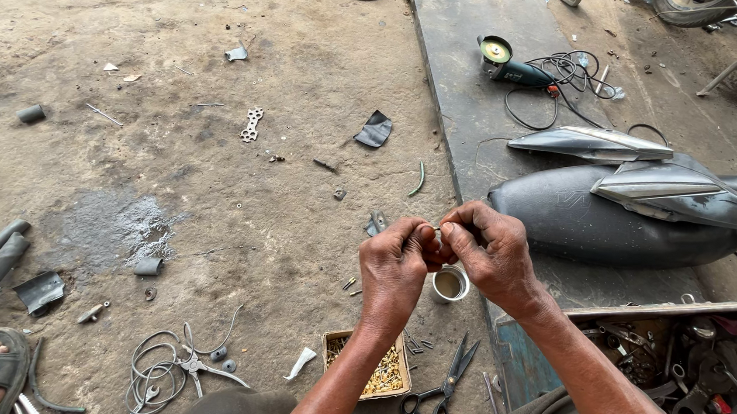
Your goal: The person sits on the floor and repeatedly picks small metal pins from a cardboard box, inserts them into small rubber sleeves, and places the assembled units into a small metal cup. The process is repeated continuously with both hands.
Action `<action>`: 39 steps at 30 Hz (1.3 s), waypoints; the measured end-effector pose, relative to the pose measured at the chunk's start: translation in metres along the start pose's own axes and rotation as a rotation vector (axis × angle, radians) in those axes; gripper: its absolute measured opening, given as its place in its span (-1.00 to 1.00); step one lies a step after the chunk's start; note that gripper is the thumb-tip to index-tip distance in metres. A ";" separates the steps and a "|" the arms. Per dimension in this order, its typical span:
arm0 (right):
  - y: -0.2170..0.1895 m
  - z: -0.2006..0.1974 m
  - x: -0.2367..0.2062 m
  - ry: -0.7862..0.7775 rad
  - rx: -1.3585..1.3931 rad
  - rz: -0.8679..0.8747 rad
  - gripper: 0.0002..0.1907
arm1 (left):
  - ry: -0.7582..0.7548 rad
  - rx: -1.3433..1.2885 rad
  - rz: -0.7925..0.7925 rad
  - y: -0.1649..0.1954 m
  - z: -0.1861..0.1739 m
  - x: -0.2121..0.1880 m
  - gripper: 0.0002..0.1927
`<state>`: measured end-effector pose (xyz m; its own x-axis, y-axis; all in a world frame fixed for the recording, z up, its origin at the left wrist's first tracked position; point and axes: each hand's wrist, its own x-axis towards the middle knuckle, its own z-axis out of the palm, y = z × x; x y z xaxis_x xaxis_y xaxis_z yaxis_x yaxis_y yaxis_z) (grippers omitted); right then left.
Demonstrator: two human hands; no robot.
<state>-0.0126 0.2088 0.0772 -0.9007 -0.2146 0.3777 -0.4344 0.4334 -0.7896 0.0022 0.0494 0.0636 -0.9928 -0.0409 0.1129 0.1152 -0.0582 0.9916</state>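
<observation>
**Both hands pinched on one small part, above the dirt floor**

Head view: my left hand (395, 262) and right hand (488, 250) meet knuckle to knuckle, fingertips of both clenched on a tiny part (437, 229) between them. It is too small and too covered for me to say what it is; only a pale sliver shows at the pinch. I hold it up close and centred, likely so both thumbs can work it and I can see it.

Just below my fingers, on the ground, stands a small round tin (450, 284) with its open mouth up, near enough to dip into. Further toward me from the left hand sits a shallow cardboard box of small brass-coloured pieces (380, 374), and just right of it lie scissors (446, 385), blades partly open.

Beyond my right fingers a dark motorcycle fuel tank (580, 221) lies on a grey slab, with two chrome side trims (647, 181) resting on it. Well past that lies a green angle grinder (511, 66), its cord coiled alongside.

Far out to the left of my left hand lie pliers and loose wire (175, 367).
</observation>
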 end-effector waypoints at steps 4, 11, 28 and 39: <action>-0.001 0.004 -0.003 -0.007 0.025 -0.025 -0.93 | 0.010 -0.058 -0.011 -0.001 0.001 -0.003 -0.85; -0.008 0.012 -0.007 -0.004 -0.044 -0.108 -0.96 | 0.052 -0.060 -0.008 -0.005 -0.001 -0.008 -0.84; -0.001 0.004 0.006 -0.013 0.357 0.119 -0.84 | -0.013 -0.501 -0.138 0.003 -0.009 0.001 -0.70; -0.007 -0.001 0.006 -0.030 0.166 0.042 -0.89 | -0.091 -0.088 -0.053 0.000 -0.015 0.004 -0.71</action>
<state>-0.0152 0.2052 0.0855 -0.9165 -0.2264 0.3298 -0.3870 0.2931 -0.8742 -0.0017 0.0338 0.0631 -0.9960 0.0551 0.0697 0.0610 -0.1455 0.9875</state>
